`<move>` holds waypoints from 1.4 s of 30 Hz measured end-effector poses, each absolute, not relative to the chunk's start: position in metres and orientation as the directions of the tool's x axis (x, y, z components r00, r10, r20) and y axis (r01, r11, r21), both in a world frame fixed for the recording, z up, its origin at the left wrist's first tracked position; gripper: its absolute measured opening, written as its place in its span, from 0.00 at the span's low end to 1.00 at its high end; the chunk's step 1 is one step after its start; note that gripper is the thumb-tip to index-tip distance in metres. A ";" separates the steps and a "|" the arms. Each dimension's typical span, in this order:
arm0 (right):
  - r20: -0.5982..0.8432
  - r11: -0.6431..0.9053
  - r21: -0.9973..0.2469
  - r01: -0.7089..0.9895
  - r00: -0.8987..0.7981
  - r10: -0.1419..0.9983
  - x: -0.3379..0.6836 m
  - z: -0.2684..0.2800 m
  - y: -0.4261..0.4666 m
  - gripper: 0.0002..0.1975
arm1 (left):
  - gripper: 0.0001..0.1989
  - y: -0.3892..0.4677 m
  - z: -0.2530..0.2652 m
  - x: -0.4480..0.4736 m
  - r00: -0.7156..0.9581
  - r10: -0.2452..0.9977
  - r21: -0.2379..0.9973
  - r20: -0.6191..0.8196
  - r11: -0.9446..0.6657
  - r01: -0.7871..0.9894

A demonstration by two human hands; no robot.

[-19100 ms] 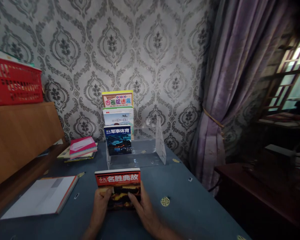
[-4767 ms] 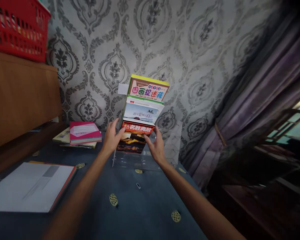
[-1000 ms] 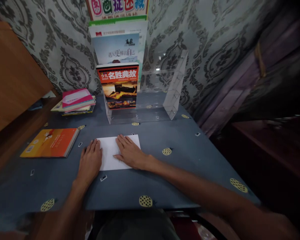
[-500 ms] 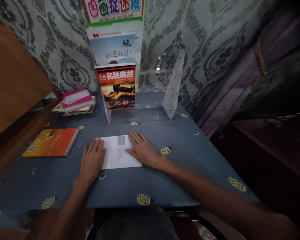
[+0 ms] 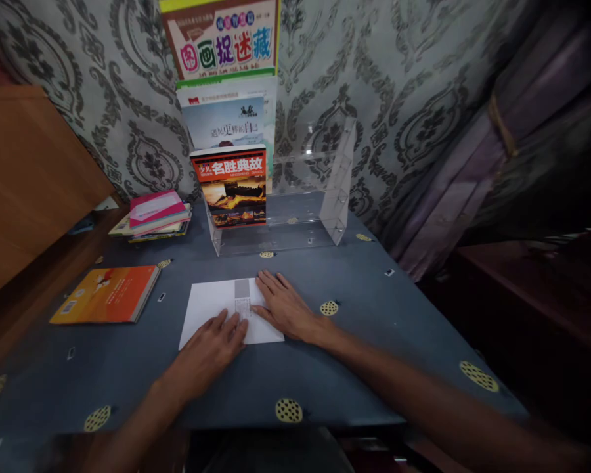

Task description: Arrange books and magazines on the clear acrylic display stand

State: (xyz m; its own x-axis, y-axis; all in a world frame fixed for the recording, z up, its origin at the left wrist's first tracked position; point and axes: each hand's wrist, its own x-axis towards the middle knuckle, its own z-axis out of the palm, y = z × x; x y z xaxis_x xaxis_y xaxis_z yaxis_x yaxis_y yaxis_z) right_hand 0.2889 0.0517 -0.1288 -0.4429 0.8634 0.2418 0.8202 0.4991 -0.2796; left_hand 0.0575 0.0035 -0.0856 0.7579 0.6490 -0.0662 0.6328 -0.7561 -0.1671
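A white sheet of paper or booklet (image 5: 207, 301), printed with a grey block and small text, lies flat on the blue tablecloth. My left hand (image 5: 214, 345) rests over its near edge, fingers stretched out and pointing up to the right. On the sheet's right side lies my right hand (image 5: 286, 309), open, with its fingers flat and its thumb toward the printed text. Neither hand grips anything. Whether the white item is one sheet or several pages, I cannot tell.
Beyond the sheet, a clear acrylic stand (image 5: 339, 190) holds several books in its left part, a red-topped book (image 5: 234, 197) in front. An orange book (image 5: 108, 293) lies to the left. Behind it sits a book stack (image 5: 157, 213) near a wooden panel (image 5: 34, 171).
My left hand has slid from the sheet's left edge to its near middle edge, uncovering the left side. My right hand stays on the sheet's right part. The view has tilted up slightly.
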 end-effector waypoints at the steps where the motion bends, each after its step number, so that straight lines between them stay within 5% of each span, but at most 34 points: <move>1: 0.240 0.500 -0.285 0.818 -0.445 0.863 0.289 -0.128 0.052 0.32 | 0.25 0.002 -0.083 0.059 0.766 0.634 -0.182 -0.101 -0.769 0.613; 5: 0.184 0.495 -0.302 0.814 -0.460 0.869 0.292 -0.116 0.052 0.30 | 0.36 -0.003 -0.076 0.068 0.772 0.605 -0.242 -0.192 -0.792 0.561; 10: 0.179 0.469 -0.390 0.793 -0.434 0.883 0.303 -0.102 0.056 0.25 | 0.36 0.000 -0.077 0.062 0.767 0.636 -0.196 -0.085 -0.765 0.613; 14: 0.212 0.400 -0.666 0.630 -0.355 0.911 0.315 -0.100 0.064 0.29 | 0.28 0.008 -0.068 0.048 0.680 0.719 0.184 0.142 -0.694 0.696; 17: 0.183 0.256 -0.916 0.308 -0.247 0.952 0.320 -0.099 0.071 0.36 | 0.17 0.014 -0.052 0.045 0.449 0.835 0.539 0.319 -0.549 0.639; 20: 0.181 0.171 -0.983 -0.066 -0.184 0.966 0.317 -0.098 0.073 0.36 | 0.16 0.019 -0.037 0.049 0.155 0.931 0.810 0.331 -0.365 0.460; 23: 0.144 0.078 -0.968 -0.238 -0.275 0.951 0.309 -0.097 0.068 0.32 | 0.20 0.022 -0.032 0.058 -0.099 0.970 0.972 0.221 -0.211 0.099; 28: 0.080 -0.020 -0.979 -0.201 -0.478 0.875 0.300 -0.095 0.059 0.31 | 0.21 0.019 -0.049 0.066 -0.283 0.958 0.938 -0.039 -0.063 -0.342; 34: 0.092 0.060 -0.995 -0.082 -0.470 0.878 0.301 -0.091 0.056 0.22 | 0.13 0.006 -0.081 0.062 -0.293 0.919 0.852 -0.262 0.078 -0.518; 38: 0.034 0.004 -0.998 -0.061 -0.510 0.859 0.303 -0.096 0.058 0.23 | 0.16 -0.001 -0.097 0.054 -0.309 0.920 0.901 -0.241 0.094 -0.424; 42: 0.040 0.142 -0.963 0.229 -0.399 0.916 0.311 -0.100 0.067 0.14 | 0.25 -0.008 -0.101 0.035 -0.441 0.895 0.997 0.070 -0.050 0.057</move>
State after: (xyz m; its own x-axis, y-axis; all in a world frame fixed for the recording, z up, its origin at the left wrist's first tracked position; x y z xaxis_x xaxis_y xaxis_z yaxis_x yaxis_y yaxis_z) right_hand 0.3108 0.0666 -0.1005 -0.3989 0.9161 0.0400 0.2291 0.1418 -0.9630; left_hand 0.0354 -0.0082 -0.1011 -0.4405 0.8950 0.0698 0.0573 -0.0496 0.9971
